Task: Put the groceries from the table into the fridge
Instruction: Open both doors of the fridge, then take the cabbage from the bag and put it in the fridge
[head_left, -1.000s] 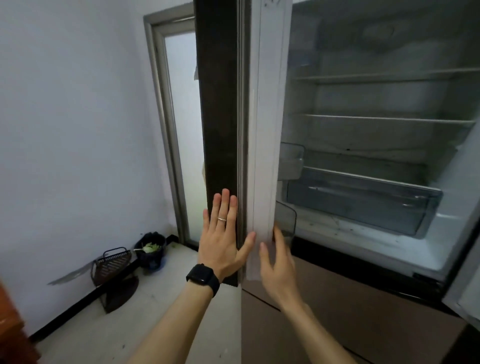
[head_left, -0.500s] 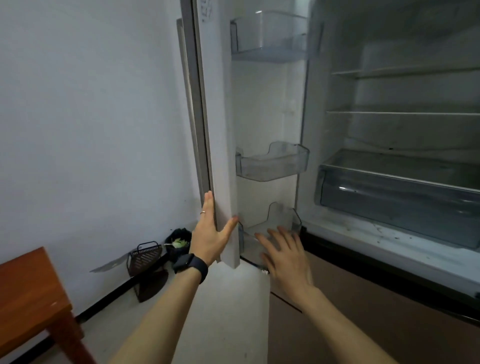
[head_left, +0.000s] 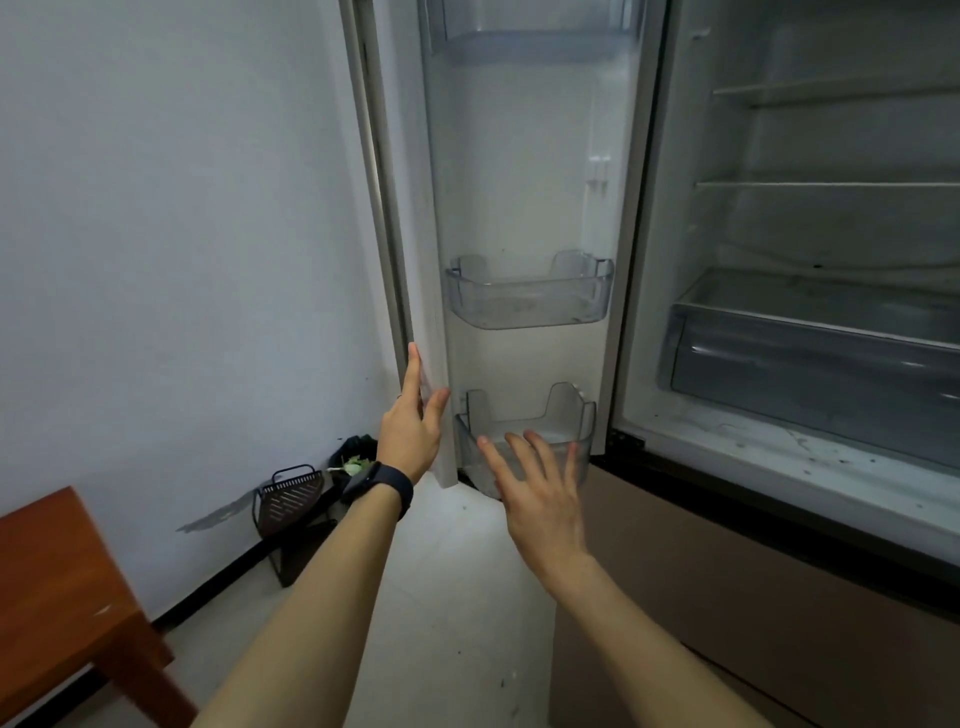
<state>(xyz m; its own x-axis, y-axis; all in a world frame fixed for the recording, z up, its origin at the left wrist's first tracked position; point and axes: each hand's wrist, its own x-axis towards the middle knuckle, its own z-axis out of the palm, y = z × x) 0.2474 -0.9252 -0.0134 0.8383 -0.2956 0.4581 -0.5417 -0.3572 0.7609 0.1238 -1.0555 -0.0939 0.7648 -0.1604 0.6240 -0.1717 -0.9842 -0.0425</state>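
fridge (head_left: 810, 332) fills the right side of the view, its upper compartment open and showing bare glass shelves and a clear drawer (head_left: 810, 358) low down. fridge door (head_left: 498, 208) stands swung wide to the left, its inner face toward the camera, with clear door bins at the top, middle (head_left: 530, 296) and bottom (head_left: 524, 431). a corner of the wooden tabletop (head_left: 57, 566) shows at lower left; no groceries can be seen on it from here. on the floor by the wall sit a dark wire basket (head_left: 291, 499) and a black bin (head_left: 353, 457). left hand (head_left: 413, 431) grips the door's outer edge, fingers behind and thumb in front, a dark watch (head_left: 376, 488) on the wrist. right hand (head_left: 540, 493) hangs spread and empty in front of the bottom bin.
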